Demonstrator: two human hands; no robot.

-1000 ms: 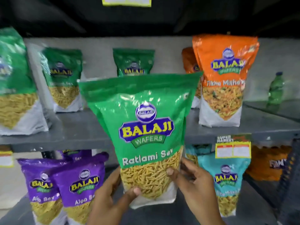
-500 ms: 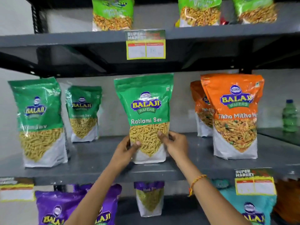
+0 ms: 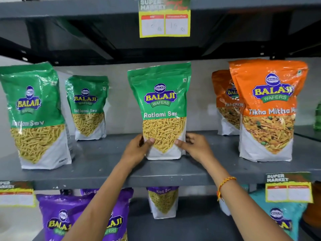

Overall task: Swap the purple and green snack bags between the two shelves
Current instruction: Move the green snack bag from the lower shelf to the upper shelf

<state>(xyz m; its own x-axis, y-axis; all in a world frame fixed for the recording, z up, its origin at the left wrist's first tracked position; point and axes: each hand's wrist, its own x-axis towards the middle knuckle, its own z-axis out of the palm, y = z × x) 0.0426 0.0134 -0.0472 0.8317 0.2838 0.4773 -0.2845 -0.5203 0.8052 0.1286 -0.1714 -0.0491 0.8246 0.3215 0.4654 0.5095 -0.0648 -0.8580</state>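
Observation:
A green Ratlami Sev bag [image 3: 160,108] stands upright in the middle of the grey middle shelf [image 3: 104,164]. My left hand [image 3: 137,149] grips its lower left corner and my right hand [image 3: 195,146] grips its lower right corner. Two more green bags stand on the same shelf, one [image 3: 33,115] at the far left front and one [image 3: 87,106] further back. On the shelf below, purple Aloo Sev bags [image 3: 57,218] stand at the left, partly hidden by my left forearm, and another purple bag [image 3: 163,200] stands further back in the middle.
Two orange Tikha Mitha bags [image 3: 267,110] stand at the right of the middle shelf. A teal bag [image 3: 281,216] sits on the lower shelf at the right. Yellow price tags [image 3: 164,20] hang from the shelf edges. A green bottle [image 3: 317,117] shows at the far right edge.
Both hands lifted the green bag from in front of the lower shelf up onto the middle shelf, where it now stands. The view has moved closer to that shelf.

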